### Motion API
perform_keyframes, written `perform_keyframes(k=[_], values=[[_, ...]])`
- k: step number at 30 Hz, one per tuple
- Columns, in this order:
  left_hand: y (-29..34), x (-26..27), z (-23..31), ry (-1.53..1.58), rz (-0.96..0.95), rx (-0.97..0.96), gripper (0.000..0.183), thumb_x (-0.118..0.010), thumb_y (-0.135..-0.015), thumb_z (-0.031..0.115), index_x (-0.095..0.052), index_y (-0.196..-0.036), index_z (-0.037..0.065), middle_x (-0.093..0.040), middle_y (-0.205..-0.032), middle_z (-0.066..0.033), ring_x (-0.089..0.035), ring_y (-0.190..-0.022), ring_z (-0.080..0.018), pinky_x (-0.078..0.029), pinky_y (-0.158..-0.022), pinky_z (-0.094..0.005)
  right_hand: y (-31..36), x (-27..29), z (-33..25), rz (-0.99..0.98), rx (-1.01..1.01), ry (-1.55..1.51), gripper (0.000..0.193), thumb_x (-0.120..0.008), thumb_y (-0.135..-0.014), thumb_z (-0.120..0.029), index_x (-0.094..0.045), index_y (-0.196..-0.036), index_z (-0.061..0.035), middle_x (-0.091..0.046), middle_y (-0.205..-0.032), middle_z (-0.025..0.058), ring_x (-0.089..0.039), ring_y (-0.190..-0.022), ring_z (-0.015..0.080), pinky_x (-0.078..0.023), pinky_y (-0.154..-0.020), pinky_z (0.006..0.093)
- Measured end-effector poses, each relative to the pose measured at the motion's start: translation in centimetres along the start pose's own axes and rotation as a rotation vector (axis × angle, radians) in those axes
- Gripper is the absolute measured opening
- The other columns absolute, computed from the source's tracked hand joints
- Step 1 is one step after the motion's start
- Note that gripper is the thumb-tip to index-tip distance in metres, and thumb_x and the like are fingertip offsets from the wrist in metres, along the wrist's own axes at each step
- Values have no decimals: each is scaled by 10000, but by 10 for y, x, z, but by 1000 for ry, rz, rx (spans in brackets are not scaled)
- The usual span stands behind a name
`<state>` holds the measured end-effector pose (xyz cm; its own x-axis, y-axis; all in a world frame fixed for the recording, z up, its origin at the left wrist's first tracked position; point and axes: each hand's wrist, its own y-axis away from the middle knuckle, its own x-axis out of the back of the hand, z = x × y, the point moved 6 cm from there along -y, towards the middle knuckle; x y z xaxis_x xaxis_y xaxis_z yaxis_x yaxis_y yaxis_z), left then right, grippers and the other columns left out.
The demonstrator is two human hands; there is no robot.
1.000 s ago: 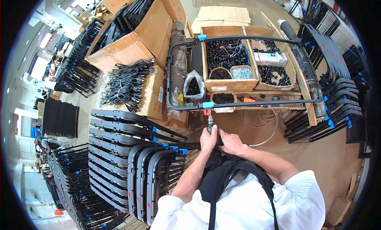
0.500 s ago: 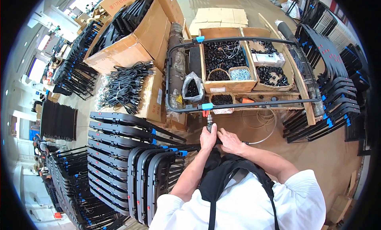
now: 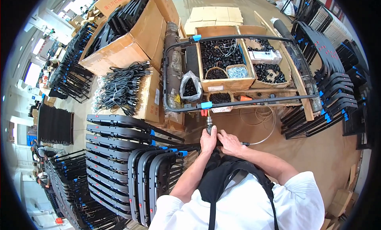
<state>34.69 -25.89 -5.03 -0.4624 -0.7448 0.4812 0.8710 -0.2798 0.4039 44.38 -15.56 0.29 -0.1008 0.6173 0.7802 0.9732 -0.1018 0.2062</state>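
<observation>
A power drill [image 3: 209, 121], with an air hose [image 3: 260, 142] running off to its right, points away from me. My left hand [image 3: 208, 140] is closed around its body behind the chuck, thumb on top. Beside it my right hand [image 3: 230, 144] is wrapped round the rear part, which the fingers mostly hide. The drill's bit reaches the near bar of a black tubular frame [image 3: 246, 102], by a blue plastic clip [image 3: 206, 105] with red parts below it. Whether the tip touches the bar I cannot tell. The frame lies flat across the workbench.
Cardboard bins [image 3: 225, 85] of black fittings and screws stand inside the frame, beside a plastic bag [image 3: 191, 86] of small black parts. Bundled black cables [image 3: 123, 87] lie on a carton at left. Stacked black frames [image 3: 111, 150] crowd my left; more [image 3: 337, 87] stand right.
The view has shifted slightly, moving the bench and frame a little left and up in the picture. Both hands keep their hold on the drill near the blue clip.
</observation>
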Motion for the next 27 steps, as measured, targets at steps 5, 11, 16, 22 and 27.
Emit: perform_keyframes(k=[5, 11, 16, 22, 27], values=[[8, 1, -3, -23, -19, 23, 573, -644, -1008, 556, -649, -1107, -8, -726, -1032, -212, -693, -979, -320, -526, -891, -454, 6, -6, 0, -3, -32, -14, 498, -751, -777, -81, -552, -1224, 11, -562, -1208, 231, -667, -1049, 466, -560, -886, 564], [20, -11, -34, 73, -50, 81, 649, -611, -1007, 591, -651, -1136, -44, -728, -1050, -274, -706, -1017, -415, -527, -909, -498, 23, -11, -4, 26, 60, 52, 426, -713, -766, -55, -564, -1163, -8, -568, -1120, 200, -677, -987, 417, -573, -828, 515], [28, -40, -59, -79, -288, 233, 613, -580, -1041, 568, -685, -1126, -31, -724, -1035, -180, -654, -996, -259, -510, -884, -422, 51, -34, 24, -65, -97, -33, 503, -707, -797, -118, -542, -1256, 2, -579, -1185, 235, -668, -1070, 433, -565, -903, 523], [17, -109, -8, -216, -660, -28, 574, -511, -1082, 532, -692, -1200, 0, -734, -1042, -174, -678, -954, -248, -524, -848, -414, 99, 10, 79, 25, -512, -272, 669, -718, -841, -212, -495, -1437, -4, -589, -1321, 258, -615, -1220, 466, -515, -1033, 520], [14, -154, 63, -230, -834, -352, 425, -551, -1098, 396, -689, -1264, 30, -736, -984, -90, -699, -853, -169, -571, -814, -353, 133, 68, 167, 489, -869, -411, 643, -722, -837, -219, -549, -1427, -31, -609, -1382, 275, -611, -1252, 453, -497, -1071, 494]])
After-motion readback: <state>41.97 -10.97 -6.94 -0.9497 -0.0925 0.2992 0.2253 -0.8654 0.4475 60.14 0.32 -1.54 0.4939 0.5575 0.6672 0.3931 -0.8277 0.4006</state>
